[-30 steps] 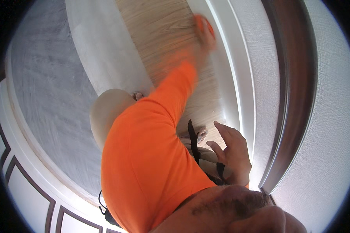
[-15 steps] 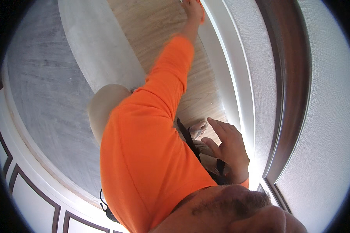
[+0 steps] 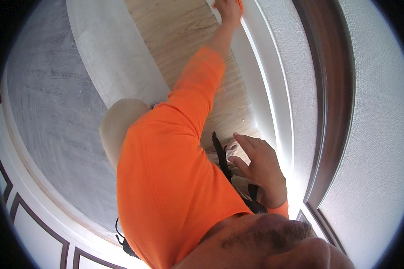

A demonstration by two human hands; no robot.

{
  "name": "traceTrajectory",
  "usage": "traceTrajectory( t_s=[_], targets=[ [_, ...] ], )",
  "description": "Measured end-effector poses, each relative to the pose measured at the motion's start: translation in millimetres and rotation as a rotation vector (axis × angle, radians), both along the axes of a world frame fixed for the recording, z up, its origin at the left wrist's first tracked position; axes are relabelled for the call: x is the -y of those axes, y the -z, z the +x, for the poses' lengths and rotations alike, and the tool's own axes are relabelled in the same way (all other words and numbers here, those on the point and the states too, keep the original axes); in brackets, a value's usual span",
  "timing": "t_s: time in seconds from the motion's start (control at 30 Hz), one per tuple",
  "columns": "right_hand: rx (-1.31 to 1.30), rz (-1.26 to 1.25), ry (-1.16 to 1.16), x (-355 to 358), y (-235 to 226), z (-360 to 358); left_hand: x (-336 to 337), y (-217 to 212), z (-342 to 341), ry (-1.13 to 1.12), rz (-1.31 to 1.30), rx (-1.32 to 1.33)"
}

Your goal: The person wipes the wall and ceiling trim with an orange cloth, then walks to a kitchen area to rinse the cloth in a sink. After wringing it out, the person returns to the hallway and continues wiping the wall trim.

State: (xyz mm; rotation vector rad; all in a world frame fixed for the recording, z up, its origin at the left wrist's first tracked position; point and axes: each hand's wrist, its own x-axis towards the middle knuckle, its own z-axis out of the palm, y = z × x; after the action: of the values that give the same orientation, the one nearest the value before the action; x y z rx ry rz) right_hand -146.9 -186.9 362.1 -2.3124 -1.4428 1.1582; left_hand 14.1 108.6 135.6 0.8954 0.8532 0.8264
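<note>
My left arm, in an orange sleeve, stretches to the top edge of the picture. There my left hand (image 3: pixel 230 12) is curled, partly cut off by the frame and blurred, beside the white skirting board (image 3: pixel 251 67). Bits of an orange thing (image 3: pixel 240 6) show at both sides of the hand; its kind cannot be made out. My right hand (image 3: pixel 261 165) hangs nearer my body, fingers stretched and thumb apart, with nothing in it. Below both hands lies wood-look flooring (image 3: pixel 175 27).
Left of the wood-look strip lies a pale grey plank (image 3: pixel 112 49), then dark grey floor (image 3: pixel 54 112). A brown trim (image 3: pixel 332 89) runs along the textured white wall (image 3: pixel 377 134) at right. My beige knee (image 3: pixel 123 123), a bare foot (image 3: pixel 232 148) and a black strap (image 3: pixel 221 154) show below.
My left hand has moved slightly right and down, towards the skirting board, with the orange thing. My right hand has shifted a little left, fingers still spread.
</note>
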Motion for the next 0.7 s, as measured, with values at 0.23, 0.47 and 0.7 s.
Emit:
traceTrajectory(
  t_s=[0.23,0.47,0.7],
  targets=[
    [0.041,0.025,0.003,-2.7,-8.6,1.7,74.7,44.1,9.0,-0.124,0.436,-0.022],
    [0.02,0.094,-0.081,-25.2,-9.1,9.0,129.1,23.5,-9.7,-0.014,0.308,-0.141],
    [0.015,0.052,-0.01,-15.8,-6.3,13.4,-76.4,8.7,44.1,-0.201,0.339,-0.04]
  ],
)
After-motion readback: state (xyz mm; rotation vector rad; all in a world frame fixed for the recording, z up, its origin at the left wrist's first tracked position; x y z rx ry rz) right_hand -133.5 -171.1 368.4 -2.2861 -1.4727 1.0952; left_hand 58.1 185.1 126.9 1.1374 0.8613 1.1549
